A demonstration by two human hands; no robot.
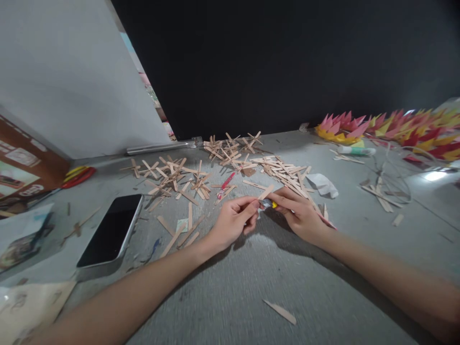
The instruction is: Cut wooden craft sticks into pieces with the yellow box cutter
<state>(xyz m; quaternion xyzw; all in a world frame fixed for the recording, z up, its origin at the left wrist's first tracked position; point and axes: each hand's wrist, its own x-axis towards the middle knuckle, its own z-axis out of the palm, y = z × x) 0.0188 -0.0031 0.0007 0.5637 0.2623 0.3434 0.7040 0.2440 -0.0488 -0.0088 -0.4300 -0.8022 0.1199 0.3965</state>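
My left hand [235,218] is closed, its thumb and fingers pinching a flat wooden craft stick [266,192] that slants up to the right. Just across from it, my right hand [300,215] is closed around a small silver-and-yellow thing [268,203], whose exact kind I cannot make out. Its silver end meets the fingertips of my left hand, under the stick. Beyond both hands lies a heap of loose craft sticks [283,171]. Crossed sticks joined in star shapes [172,173] are piled to the left of it.
A phone [111,230] lies at left, near a brown box [28,163]. A red tube-like item [226,183] lies among the sticks. At right are a glue stick [356,151], crumpled white tissue [323,185] and pink-and-yellow paper crowns [343,127]. A pointed stick piece [280,311] lies in front.
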